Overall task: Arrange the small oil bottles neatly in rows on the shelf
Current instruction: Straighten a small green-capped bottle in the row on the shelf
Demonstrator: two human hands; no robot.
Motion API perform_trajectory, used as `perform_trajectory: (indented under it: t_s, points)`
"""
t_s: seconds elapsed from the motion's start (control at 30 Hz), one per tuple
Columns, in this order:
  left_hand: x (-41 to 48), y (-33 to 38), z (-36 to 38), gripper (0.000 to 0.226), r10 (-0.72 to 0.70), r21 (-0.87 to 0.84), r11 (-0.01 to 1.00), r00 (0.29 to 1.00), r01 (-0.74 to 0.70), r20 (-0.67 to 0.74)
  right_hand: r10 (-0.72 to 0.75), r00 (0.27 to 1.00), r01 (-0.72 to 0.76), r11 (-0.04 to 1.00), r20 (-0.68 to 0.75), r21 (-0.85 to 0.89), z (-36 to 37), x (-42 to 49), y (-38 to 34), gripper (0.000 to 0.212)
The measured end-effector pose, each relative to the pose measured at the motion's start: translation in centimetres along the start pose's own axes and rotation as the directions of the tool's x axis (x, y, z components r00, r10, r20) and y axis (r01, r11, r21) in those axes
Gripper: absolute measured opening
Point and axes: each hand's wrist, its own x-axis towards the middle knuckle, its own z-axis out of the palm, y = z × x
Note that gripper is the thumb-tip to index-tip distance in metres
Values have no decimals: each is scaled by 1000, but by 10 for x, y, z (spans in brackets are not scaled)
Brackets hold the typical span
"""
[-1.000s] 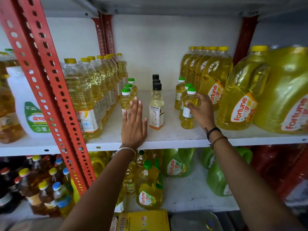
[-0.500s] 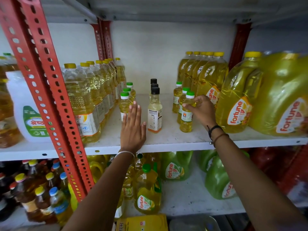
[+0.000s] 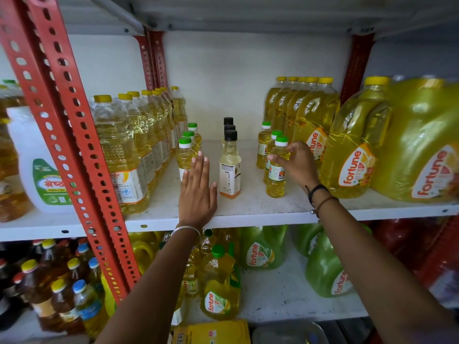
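Note:
Three short rows of small oil bottles stand on the white shelf [image 3: 250, 209]. The left row has green caps, and its front bottle [image 3: 184, 155] is touched by the fingertips of my left hand [image 3: 197, 194], which lies flat and open on the shelf. The middle row has black caps, with its front bottle [image 3: 230, 167] standing free. The right row has green caps; my right hand [image 3: 299, 166] grips its front bottle [image 3: 276, 175] at the shoulder, thumb in front and fingers behind. That bottle stands upright on the shelf.
Tall yellow-capped oil bottles [image 3: 119, 145] line the left side beside a red perforated upright [image 3: 74, 135]. Large Fortune oil jugs [image 3: 352, 155] crowd the right. A white jug [image 3: 42, 170] sits far left. More oil bottles [image 3: 218, 289] fill the lower shelf.
My right hand's fingers have slid up to the shoulder of the front right bottle. My left hand stays flat against the left row. The view has shifted slightly.

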Motion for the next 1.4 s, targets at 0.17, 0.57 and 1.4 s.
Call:
perform_trajectory:
  t_s: [0.17,0.57,1.4]
  points:
    - [0,0,1,59,-1,-1,1000,1000,1,-4,-16,997,15,1000,73,16,-1,1,4,53]
    - [-1,-1,0,59,11,4,1000,1000,-11,15,-66,993,60,996,98,62,-20,-23,-6,31]
    - [-7,-12,-9,59,1,-11,1000,1000,-1,3,-63,988,49,994,-143,-99,-39,-67,-35,80]
